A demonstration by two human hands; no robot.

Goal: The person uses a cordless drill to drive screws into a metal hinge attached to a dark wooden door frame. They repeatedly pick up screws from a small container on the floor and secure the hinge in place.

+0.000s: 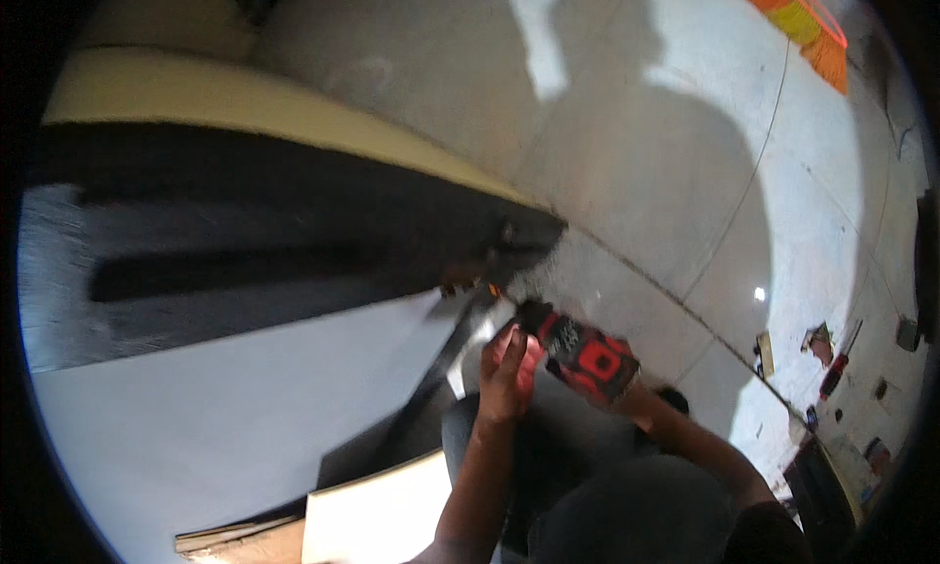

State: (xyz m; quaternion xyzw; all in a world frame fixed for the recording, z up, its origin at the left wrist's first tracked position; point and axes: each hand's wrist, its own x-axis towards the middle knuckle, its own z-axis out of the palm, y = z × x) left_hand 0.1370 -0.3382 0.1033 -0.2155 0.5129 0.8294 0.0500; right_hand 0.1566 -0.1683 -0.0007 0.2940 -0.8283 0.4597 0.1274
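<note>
A red and black cordless power drill (590, 356) is in my right hand (632, 399), which closes round it mostly hidden beneath the body. Its dark nose points up and left toward the narrow end of a long black panel (274, 202), where small orange-brown bits show. Beside the nose, my left hand (504, 380) is closed, thumb up, with something pinkish-red at its fingers that I cannot make out. Whether the drill's tip touches the panel is too blurred to tell.
A pale grey panel (235, 398) adjoins the black one at left. Below lies a cream board (377, 515). On the concrete floor at right are a red-handled screwdriver (835, 376) and scattered small pieces. An orange and yellow broom (803, 30) is at the far right.
</note>
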